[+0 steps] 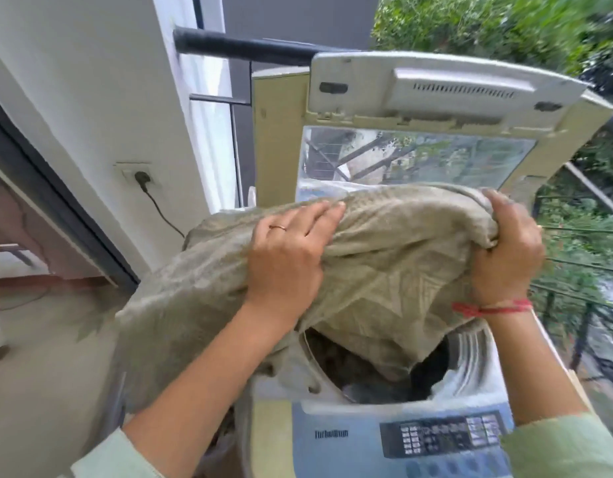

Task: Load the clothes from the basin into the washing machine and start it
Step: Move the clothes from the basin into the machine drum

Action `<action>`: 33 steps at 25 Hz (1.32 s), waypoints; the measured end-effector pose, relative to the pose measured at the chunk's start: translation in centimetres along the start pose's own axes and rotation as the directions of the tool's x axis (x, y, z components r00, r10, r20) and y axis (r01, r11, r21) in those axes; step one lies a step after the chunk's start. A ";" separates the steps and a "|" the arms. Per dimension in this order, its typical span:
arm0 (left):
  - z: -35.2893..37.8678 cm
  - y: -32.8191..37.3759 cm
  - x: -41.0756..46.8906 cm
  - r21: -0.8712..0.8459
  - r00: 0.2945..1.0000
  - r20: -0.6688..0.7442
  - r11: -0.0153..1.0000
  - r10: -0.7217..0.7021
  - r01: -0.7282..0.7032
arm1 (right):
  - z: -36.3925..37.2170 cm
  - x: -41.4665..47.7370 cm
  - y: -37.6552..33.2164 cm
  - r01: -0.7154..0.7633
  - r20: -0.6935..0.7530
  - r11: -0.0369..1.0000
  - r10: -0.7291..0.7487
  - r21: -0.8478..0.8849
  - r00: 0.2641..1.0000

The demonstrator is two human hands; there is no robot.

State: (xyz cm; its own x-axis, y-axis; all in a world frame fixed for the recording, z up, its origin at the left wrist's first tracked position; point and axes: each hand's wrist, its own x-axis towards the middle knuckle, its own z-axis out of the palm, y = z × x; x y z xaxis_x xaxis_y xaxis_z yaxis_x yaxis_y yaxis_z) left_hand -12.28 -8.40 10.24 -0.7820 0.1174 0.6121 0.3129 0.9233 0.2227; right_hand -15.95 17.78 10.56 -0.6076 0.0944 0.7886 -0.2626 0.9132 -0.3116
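Observation:
A large olive-green patterned cloth (394, 250) is bunched above the open top of the washing machine (336, 436), with its left part hanging down past the machine's side. My left hand (288, 253) holds the cloth's upper left, fingers lying over the fabric and thumb hidden under it. My right hand (508, 250) grips a bunch of the cloth at the upper right. Dark clothes (377, 388) lie inside the drum below. The lid (432, 108) stands folded upright at the back. The control panel (443, 438) is at the front. No basin is in view.
A black railing (243, 48) runs behind the machine, with greenery beyond. On the white wall to the left a plug sits in a socket (139, 175) with a black cable trailing down. A dark door frame (57, 205) borders the tiled floor (50, 357).

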 end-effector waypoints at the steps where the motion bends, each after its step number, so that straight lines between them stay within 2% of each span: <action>1: 2.1 1.1 -0.4 0.066 0.972 0.235 0.998 0.003 -0.019 | 1.2 -2.2 2.9 -0.011 0.204 0.996 0.029 -0.092 0.979; 2: 4.4 1.7 -1.1 0.120 0.842 0.540 0.991 -0.010 -0.065 | 2.4 -4.5 5.6 0.018 0.486 0.984 0.072 -0.177 0.871; 3: 6.3 2.1 -1.9 0.135 0.626 0.779 0.982 -0.025 -0.130 | 3.4 -6.7 7.3 0.063 0.755 0.964 0.159 -0.257 0.636; 4: 7.7 2.3 -2.6 0.118 0.440 0.898 0.976 -0.027 -0.182 | 4.1 -8.9 8.2 0.110 0.905 0.946 0.250 -0.304 0.345; 5: 8.3 2.1 -3.0 0.056 0.363 0.932 0.982 0.013 -0.179 | 4.9 -10.5 8.5 0.127 0.946 0.944 0.283 -0.303 0.156; 6: 8.0 1.7 -3.2 -0.063 0.443 0.891 0.993 0.100 -0.097 | 5.5 -11.3 7.9 0.085 0.956 0.955 0.274 -0.283 0.108; 7: 6.9 0.6 -3.1 -0.185 0.602 0.788 0.982 0.126 0.036 | 6.0 -11.2 6.6 0.016 0.957 0.968 0.246 -0.252 0.155; 8: 5.3 -1.0 -3.1 -0.296 0.779 0.622 0.944 0.077 0.143 | 6.5 -10.5 4.5 -0.075 0.942 0.977 0.210 -0.197 0.262; 9: 3.2 -3.0 -3.4 -0.350 0.893 0.449 0.915 -0.025 0.202 | 6.7 -9.6 1.9 -0.171 0.915 0.981 0.155 -0.097 0.372; 10: 1.5 -6.1 -4.4 -0.346 0.941 0.309 0.906 -0.136 0.244 | 6.8 -8.4 -1.2 -0.252 0.885 0.967 0.080 0.043 0.458; 11: 0.0 -9.8 -6.1 -0.286 0.935 0.269 0.907 -0.232 0.308 | 7.0 -7.3 -4.7 -0.294 0.866 0.937 -0.015 0.186 0.500; 12: -0.8 -13.7 -8.3 -0.185 0.876 0.342 0.890 -0.339 0.416 | 7.2 -6.2 -8.3 -0.272 0.860 0.915 -0.133 0.297 0.492; 13: -1.4 -17.4 -11.3 -0.060 0.753 0.492 0.845 -0.438 0.531 | 8.1 -5.8 -11.9 -0.192 0.872 0.918 -0.240 0.347 0.427; 14: -1.3 -20.2 -14.2 0.061 0.602 0.631 0.804 -0.490 0.591 | 9.5 -6.2 -14.7 -0.086 0.897 0.936 -0.298 0.342 0.328; 15: -0.8 -21.8 -16.8 0.135 0.471 0.733 0.784 -0.490 0.606 | 11.1 -7.0 -16.9 0.021 0.927 0.955 -0.292 0.296 0.233; 16: 0.3 -22.5 -19.0 0.131 0.413 0.792 0.787 -0.449 0.603 | 12.6 -8.1 -18.5 0.105 0.946 0.964 -0.261 0.244 0.193; 17: 1.7 -22.4 -20.2 0.069 0.421 0.810 0.778 -0.409 0.624 | 13.7 -9.3 -19.5 0.175 0.948 0.964 -0.235 0.199 0.217; 19: 4.5 -21.6 -21.2 -0.126 0.536 0.732 0.690 -0.420 0.712 | 14.8 -11.5 -20.5 0.307 0.874 0.939 -0.274 0.153 0.402; 20: 5.6 -21.0 -20.9 -0.209 0.573 0.686 0.633 -0.448 0.745 | 14.7 -12.3 -20.3 0.358 0.812 0.921 -0.323 0.152 0.486; 21: 6.0 -20.6 -20.4 -0.265 0.610 0.637 0.609 -0.472 0.748 | 14.4 -12.6 -20.0 0.392 0.752 0.904 -0.379 0.174 0.539; 23: 5.2 -20.1 -19.6 -0.293 0.683 0.461 0.629 -0.567 0.720 | 13.9 -11.9 -18.8 0.390 0.657 0.887 -0.449 0.247 0.606; 25: 2.6 -19.2 -17.4 -0.309 0.748 0.246 0.682 -0.616 0.664 | 12.6 -10.0 -17.8 0.311 0.586 0.900 -0.434 0.304 0.684; 27: -0.8 -17.4 -13.0 -0.308 0.859 -0.021 0.821 -0.511 0.481 | 10.0 -7.3 -16.3 0.227 0.435 0.914 -0.364 0.336 0.824; 29: -3.6 -13.6 -6.9 -0.253 0.936 -0.232 0.945 -0.265 0.205 | 5.9 -3.6 -13.8 0.191 0.228 0.928 -0.271 0.319 0.935; 31: -4.7 -8.5 -1.5 -0.188 0.945 -0.322 0.982 -0.058 -0.004 | 1.5 -0.5 -10.3 0.195 0.023 0.954 -0.206 0.229 0.978; 33: -3.1 -3.6 1.7 -0.175 0.966 -0.260 0.983 0.014 -0.062 | -1.2 -0.2 -5.8 0.141 -0.060 0.985 -0.136 0.095 0.989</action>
State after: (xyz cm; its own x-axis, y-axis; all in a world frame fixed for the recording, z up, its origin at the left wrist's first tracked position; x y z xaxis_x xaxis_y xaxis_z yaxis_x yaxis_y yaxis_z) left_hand -13.04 -12.66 12.80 -0.6106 0.0317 0.7913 0.4500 0.8361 0.3138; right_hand -13.41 12.98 12.85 -0.5198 -0.0069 0.8542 -0.4158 0.8756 -0.2460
